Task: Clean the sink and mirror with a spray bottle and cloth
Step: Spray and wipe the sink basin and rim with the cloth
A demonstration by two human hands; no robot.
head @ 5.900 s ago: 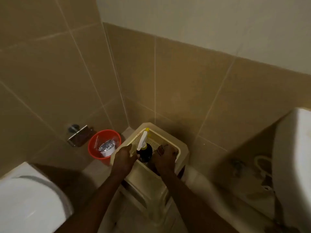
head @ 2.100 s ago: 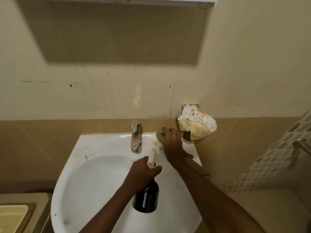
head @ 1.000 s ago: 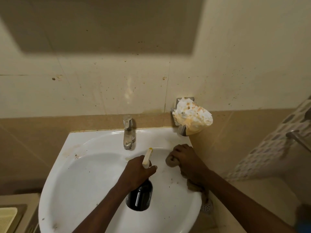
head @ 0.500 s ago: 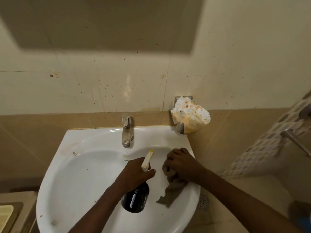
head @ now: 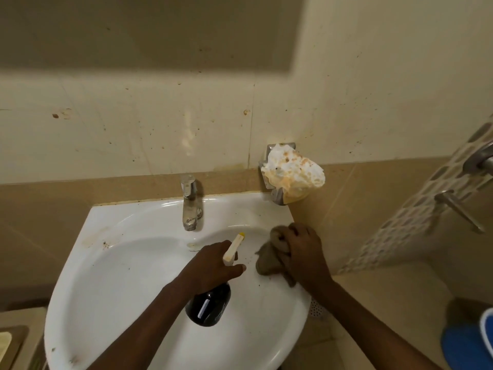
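Observation:
A white sink [head: 112, 276] fills the lower middle of the head view, with brown specks and stains on its rim. My left hand [head: 210, 265] grips a dark spray bottle [head: 209, 307] by its neck, held over the basin; its cream nozzle with a yellow tip points up and right toward the rim. My right hand [head: 306, 252] is closed on a bunched grey-brown cloth [head: 269, 259] and presses it on the sink's right rim. The mirror is out of frame; only a dark shadow shows on the wall above.
A chrome tap [head: 190, 206] stands at the back of the sink. A wall-mounted soap holder with a stained white lump [head: 292, 173] sits at the back right corner. A metal handle [head: 458, 206] juts from the right wall. A blue object [head: 472, 343] is at lower right.
My right hand has slid the cloth up the right rim toward the back corner and bunched it tighter. The bottle in my left hand has barely moved.

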